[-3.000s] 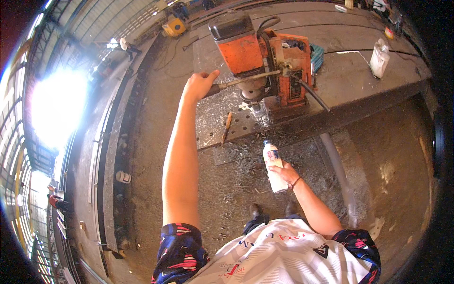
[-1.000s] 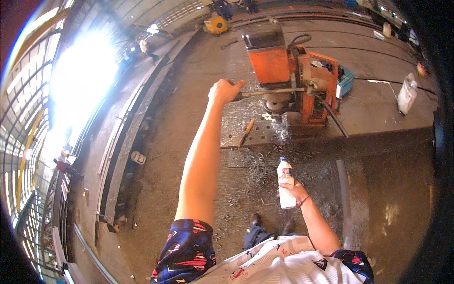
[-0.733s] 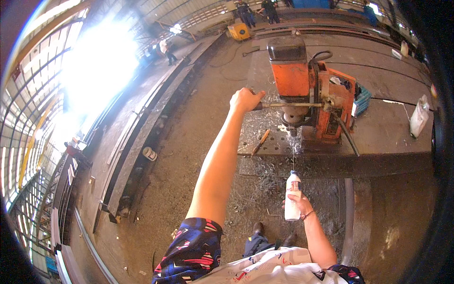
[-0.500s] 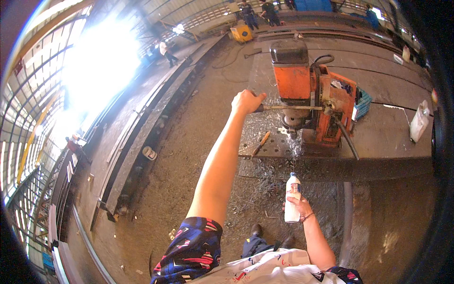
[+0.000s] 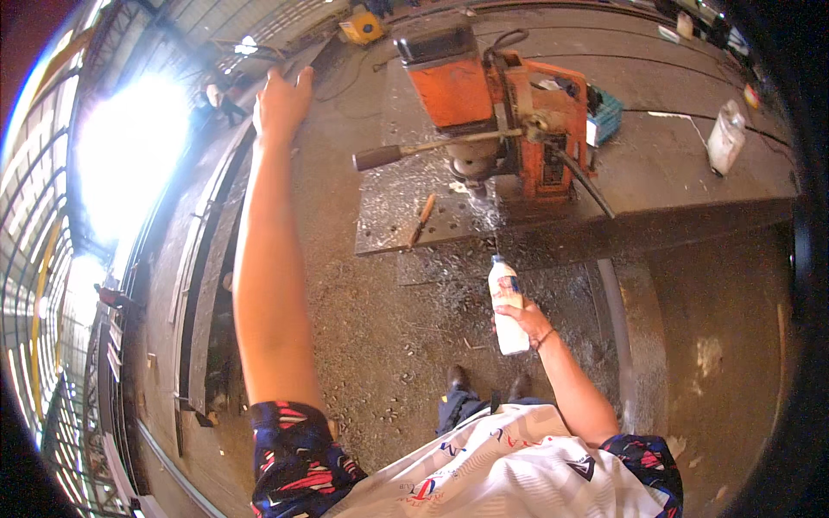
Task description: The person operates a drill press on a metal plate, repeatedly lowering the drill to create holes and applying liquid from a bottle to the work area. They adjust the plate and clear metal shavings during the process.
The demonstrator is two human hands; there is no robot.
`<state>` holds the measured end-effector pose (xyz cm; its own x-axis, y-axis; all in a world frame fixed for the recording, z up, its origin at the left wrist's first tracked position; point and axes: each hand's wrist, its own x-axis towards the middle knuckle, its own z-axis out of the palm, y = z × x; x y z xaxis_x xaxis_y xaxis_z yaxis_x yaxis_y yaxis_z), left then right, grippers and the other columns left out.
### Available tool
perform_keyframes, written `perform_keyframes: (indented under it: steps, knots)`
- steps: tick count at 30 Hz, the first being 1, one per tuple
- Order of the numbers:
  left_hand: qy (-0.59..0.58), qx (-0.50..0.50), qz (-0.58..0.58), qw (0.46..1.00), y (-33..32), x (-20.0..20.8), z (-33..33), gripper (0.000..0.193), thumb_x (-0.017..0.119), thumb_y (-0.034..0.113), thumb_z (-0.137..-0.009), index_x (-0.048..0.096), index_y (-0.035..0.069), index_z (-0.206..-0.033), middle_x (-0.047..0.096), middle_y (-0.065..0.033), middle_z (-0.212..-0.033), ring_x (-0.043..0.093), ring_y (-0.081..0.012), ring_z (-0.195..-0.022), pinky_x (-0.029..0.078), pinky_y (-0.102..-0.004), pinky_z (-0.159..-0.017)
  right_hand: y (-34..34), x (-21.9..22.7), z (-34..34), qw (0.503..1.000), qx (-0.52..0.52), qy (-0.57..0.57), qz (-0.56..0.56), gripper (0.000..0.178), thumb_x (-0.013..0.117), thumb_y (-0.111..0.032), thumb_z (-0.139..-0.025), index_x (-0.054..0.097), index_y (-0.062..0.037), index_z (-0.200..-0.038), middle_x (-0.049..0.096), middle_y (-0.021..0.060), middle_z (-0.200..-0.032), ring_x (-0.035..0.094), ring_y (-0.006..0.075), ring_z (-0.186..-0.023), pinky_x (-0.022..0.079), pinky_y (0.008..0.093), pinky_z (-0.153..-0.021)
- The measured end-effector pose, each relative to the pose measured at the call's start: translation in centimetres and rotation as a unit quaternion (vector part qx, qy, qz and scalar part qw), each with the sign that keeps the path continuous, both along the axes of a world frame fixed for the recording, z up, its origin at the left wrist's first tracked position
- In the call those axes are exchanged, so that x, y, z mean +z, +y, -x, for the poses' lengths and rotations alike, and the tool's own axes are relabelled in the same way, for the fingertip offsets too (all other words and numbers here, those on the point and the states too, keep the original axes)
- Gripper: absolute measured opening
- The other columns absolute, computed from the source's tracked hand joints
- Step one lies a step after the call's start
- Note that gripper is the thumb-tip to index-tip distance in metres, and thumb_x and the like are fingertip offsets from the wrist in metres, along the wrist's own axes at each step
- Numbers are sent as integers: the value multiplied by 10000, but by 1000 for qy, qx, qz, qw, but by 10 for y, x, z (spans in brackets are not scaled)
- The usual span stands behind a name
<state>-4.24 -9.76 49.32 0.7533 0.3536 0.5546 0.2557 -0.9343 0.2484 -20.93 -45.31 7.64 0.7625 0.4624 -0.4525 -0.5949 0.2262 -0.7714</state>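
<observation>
My right hand (image 5: 522, 321) is wrapped around a plastic bottle (image 5: 508, 302) of milky white liquid, held upright below the plate's near edge. A thin stream rises from the bottle's cap toward the tip of an orange drill press (image 5: 445, 93) with a dark motor top. My left hand (image 5: 283, 108) is raised at the far left, open with fingers apart, touching nothing. Nearest to it is the drill's feed lever (image 5: 377, 158), whose dark grip points left. Under the drill lies a steel plate (image 5: 380, 207) with holes and wet metal shavings. A brownish stick-like tool (image 5: 423, 217) rests on it.
A blue basket (image 5: 607, 118) stands behind the drill, and a whitish jug (image 5: 727, 138) stands on the plates at right. Shavings litter the floor (image 5: 371, 345) around my boots. A yellow machine (image 5: 361, 28) and long steel beams lie farther off; people are in the background.
My left hand has let go of the feed lever's grip and moved up and left. The bottle stays in my right hand. The whole view has shifted.
</observation>
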Motion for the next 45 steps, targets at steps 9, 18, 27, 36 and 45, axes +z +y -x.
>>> perform_keyframes:
  steps: [9,18,27,36,45]
  knots:
    - [205,-81,215,951,-8,-101,-41,960,413,844,-801,716,-36,-1039,702,-244,-1021,687,-341,-959,511,-431,-867,6,4,2,999,35,-4,15,306,742,-131,-805,652,-85,-1093,700,65,-854,681,187,-677,569,337,-619]
    - [177,-17,169,969,-45,-112,-16,688,531,677,-831,740,58,-1048,692,-207,-1097,639,-364,-1092,490,-435,-945,3,-4,9,999,4,-31,33,262,754,-121,-785,669,-58,-1024,694,61,-838,677,190,-673,564,341,-603]
    - [177,-15,194,965,-42,-112,-13,608,572,616,-833,761,43,-906,716,-191,-993,669,-354,-1017,514,-428,-894,0,-1,3,1000,5,8,13,263,732,-116,-803,630,-44,-1034,678,85,-791,683,227,-620,575,372,-554]
    - [141,-11,188,972,-40,-119,-13,608,591,605,-815,757,31,-933,705,-210,-1034,660,-365,-1038,508,-425,-909,-6,2,-2,1000,10,0,14,244,724,-136,-819,632,-58,-1031,680,80,-785,685,226,-624,572,366,-558]
    - [154,-14,183,971,-33,-121,-17,614,593,607,-817,751,35,-972,688,-244,-1072,645,-381,-1075,496,-431,-928,-4,-9,-6,998,16,-27,49,299,757,-131,-787,639,-86,-1058,687,51,-863,667,183,-692,557,347,-618]
